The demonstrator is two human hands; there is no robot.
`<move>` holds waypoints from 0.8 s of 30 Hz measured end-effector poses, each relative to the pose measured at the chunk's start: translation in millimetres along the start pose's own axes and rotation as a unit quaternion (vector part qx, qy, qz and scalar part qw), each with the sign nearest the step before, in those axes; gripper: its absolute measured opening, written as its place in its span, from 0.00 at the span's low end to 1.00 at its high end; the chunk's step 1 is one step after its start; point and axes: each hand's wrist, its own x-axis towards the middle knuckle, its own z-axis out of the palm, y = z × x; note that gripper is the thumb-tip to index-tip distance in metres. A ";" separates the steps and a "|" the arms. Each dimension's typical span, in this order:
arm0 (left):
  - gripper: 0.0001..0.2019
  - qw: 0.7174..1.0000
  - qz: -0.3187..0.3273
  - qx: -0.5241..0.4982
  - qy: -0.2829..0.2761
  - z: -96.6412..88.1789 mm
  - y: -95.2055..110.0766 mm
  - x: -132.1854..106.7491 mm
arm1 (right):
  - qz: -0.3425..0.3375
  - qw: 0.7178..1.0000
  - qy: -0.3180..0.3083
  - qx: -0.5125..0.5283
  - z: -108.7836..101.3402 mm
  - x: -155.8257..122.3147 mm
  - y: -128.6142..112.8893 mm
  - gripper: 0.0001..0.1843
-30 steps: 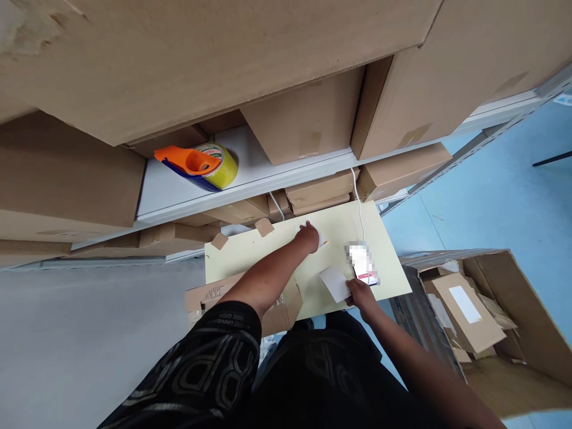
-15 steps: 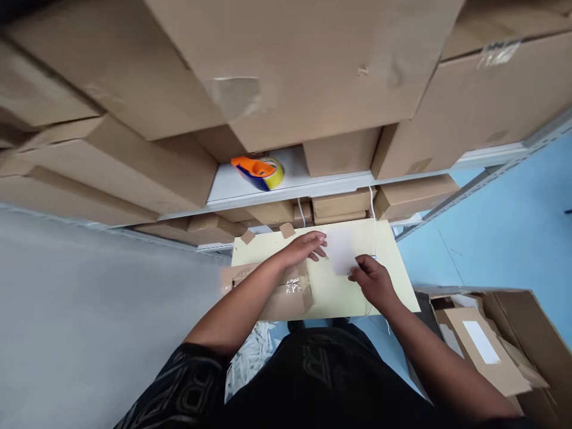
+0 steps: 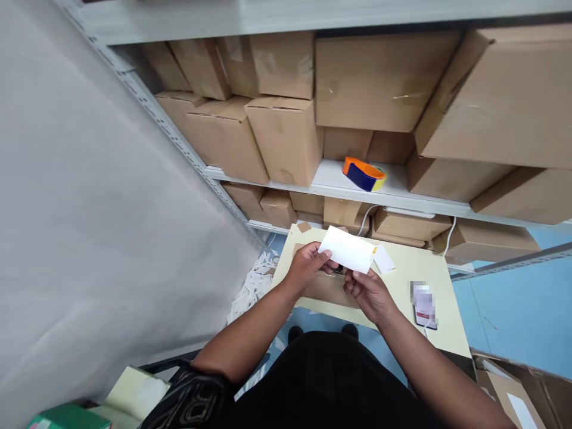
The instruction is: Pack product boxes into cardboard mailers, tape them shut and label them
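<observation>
A white label (image 3: 349, 249), oblong and with a small yellow mark at its right end, is held up over the table. My left hand (image 3: 310, 263) pinches its left end between thumb and fingers. At the lower right edge, my right hand (image 3: 367, 291) grips it too, fingers curled underneath. Beneath both hands lies a cardboard box (image 3: 333, 290), partly covered by them. Another white paper piece (image 3: 385, 260) rests on the table just right of the label.
On the cream table (image 3: 413, 262) a phone (image 3: 424, 307) lies at the right. An orange and blue tape dispenser (image 3: 364, 174) sits on the shelf (image 3: 333, 174) among cardboard boxes (image 3: 286, 140). Paper strips (image 3: 254, 286) litter the floor, and an open carton (image 3: 547, 387) stands lower right.
My view has swung left. My left hand, earlier open beside a white sheet in my right hand, now grips a white label along with the right, above the cardboard box.
</observation>
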 end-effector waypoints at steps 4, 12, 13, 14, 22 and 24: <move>0.23 1.000 0.018 -0.022 0.004 -56.2 13.7 -27.4 | -0.036 0.997 0.042 -0.055 51.0 5.0 24.2 0.18; 0.21 0.999 0.044 -0.006 -0.030 -110.7 31.2 -52.4 | -0.140 0.979 0.080 -0.127 116.3 -3.2 34.1 0.16; 0.21 0.999 0.034 -0.015 -0.035 -110.5 30.3 -53.2 | -0.154 0.979 0.077 -0.113 121.6 -5.4 34.2 0.16; 0.22 0.999 0.024 -0.028 -0.038 -108.8 28.3 -53.9 | -0.168 0.978 0.072 -0.100 126.3 -7.4 34.6 0.16; 0.23 0.989 0.003 -0.037 -0.145 -81.7 4.4 -61.8 | -0.203 0.966 0.129 -0.099 139.4 -10.6 30.4 0.20; 0.21 0.987 0.025 -0.022 -0.155 -84.4 12.3 -59.0 | -0.186 0.967 0.134 -0.109 134.0 -12.1 18.0 0.22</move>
